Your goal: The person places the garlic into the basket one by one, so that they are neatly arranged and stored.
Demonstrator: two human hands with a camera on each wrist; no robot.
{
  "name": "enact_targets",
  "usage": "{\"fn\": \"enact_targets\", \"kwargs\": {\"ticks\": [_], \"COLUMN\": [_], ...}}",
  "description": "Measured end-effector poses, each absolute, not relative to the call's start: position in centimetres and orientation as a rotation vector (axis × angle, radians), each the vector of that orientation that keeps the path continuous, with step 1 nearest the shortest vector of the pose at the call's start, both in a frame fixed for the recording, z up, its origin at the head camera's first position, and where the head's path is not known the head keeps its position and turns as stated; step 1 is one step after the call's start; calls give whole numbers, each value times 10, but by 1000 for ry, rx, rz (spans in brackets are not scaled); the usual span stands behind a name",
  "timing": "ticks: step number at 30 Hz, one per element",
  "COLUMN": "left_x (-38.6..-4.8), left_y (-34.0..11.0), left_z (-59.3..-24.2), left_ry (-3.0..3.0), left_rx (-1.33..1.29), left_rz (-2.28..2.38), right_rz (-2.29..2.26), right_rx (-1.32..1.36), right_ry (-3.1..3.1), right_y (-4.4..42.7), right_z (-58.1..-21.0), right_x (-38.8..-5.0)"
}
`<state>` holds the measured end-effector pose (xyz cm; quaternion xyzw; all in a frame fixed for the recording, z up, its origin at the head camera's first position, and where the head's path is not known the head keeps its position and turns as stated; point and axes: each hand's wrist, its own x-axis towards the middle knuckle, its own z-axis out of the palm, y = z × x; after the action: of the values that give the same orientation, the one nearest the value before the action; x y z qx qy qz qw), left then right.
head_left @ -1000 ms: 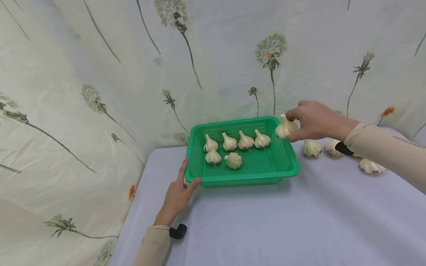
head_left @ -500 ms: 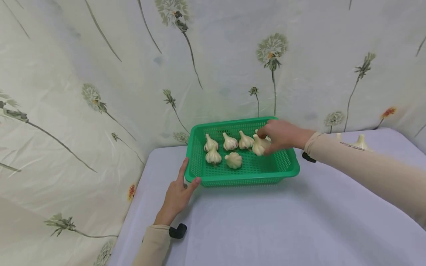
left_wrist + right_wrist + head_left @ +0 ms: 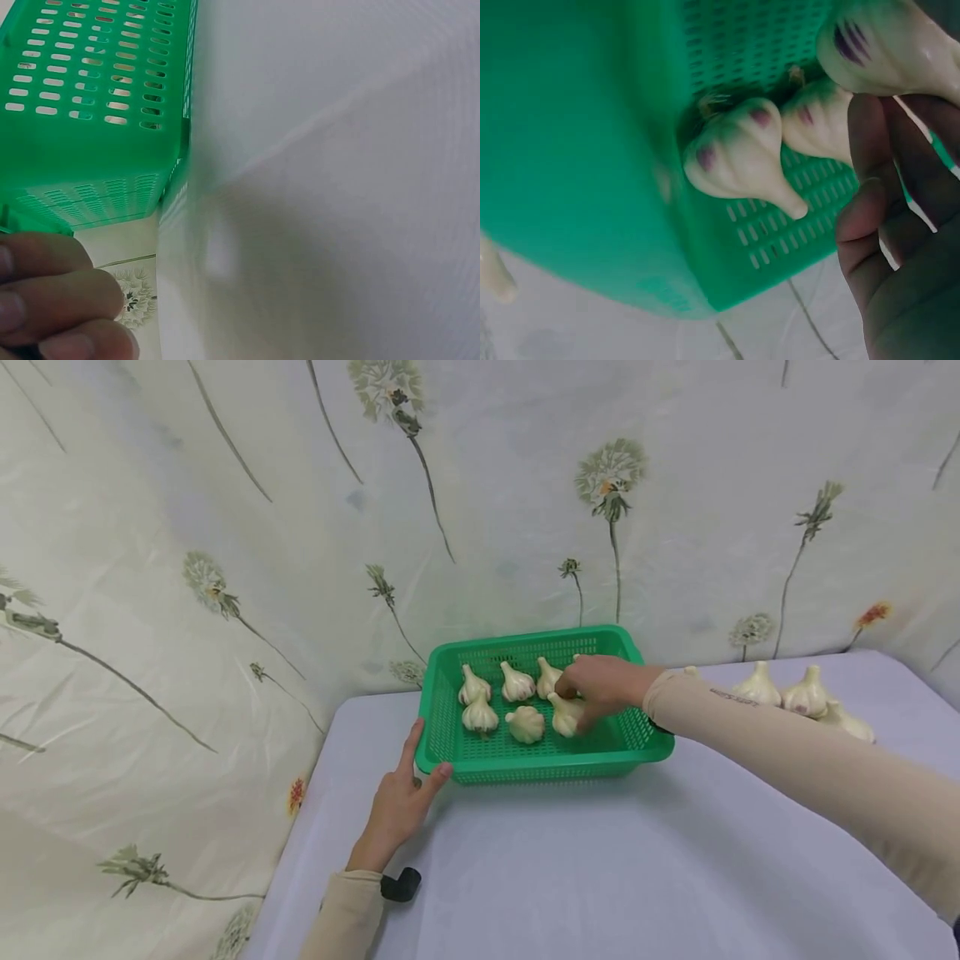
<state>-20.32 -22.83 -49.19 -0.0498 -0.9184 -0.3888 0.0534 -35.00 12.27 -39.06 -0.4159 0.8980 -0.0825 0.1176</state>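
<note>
Right hand [image 3: 607, 683]: inside the green basket [image 3: 555, 765], reaching in over the right-hand rim, back of the hand up, fingers angled down. Forearm enters from the right edge of the head view, slanting up and left, beige sleeve [image 3: 787, 760] to the wrist. Grip: thumb and fingers pinching one garlic bulb [image 3: 564, 718] by its side. Bulb is tilted, neck to the upper left, just right of the near bulb [image 3: 526, 725] lying on the basket floor. Can't tell from these angles if the held bulb touches the floor; the hand covers part of it.

Left hand [image 3: 397, 806]: at the basket's near left corner, arm coming up from the bottom edge. Index straight along the left side, thumb out to the front rim, both touching, spread around the corner rather than wrapped on it. Left wrist view has the other fingers [image 3: 64, 292] bent, beside the end wall.

Rest of basket: two bulbs [image 3: 478, 697] one behind the other at left, more in a back row [image 3: 517, 682], rightmost mostly behind the right hand. More bulbs [image 3: 806, 695] on the white tablecloth [image 3: 570, 868], right of the basket, partly behind the forearm.
</note>
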Motion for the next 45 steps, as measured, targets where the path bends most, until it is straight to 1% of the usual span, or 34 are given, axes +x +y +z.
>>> {"fn": "enact_targets", "kwargs": {"ticks": [13,25,45], "left_x": [-203,-203,-204], "left_y": [-227,-226,-227], "left_z": [-493,-494,-495], "left_ry": [-2777,-2782,-2770], "left_rx": [-176,-163,-164], "left_rz": [-1196,-1189,-1173], "right_rz": [-178,-219,-198], "right_rx": [-1146,-1092,-1099], "right_ry": [2578,2541,2587], "right_y": [113,111,109], "right_z": [-397,-406,-410], "right_x": [-357,-365,-371]}}
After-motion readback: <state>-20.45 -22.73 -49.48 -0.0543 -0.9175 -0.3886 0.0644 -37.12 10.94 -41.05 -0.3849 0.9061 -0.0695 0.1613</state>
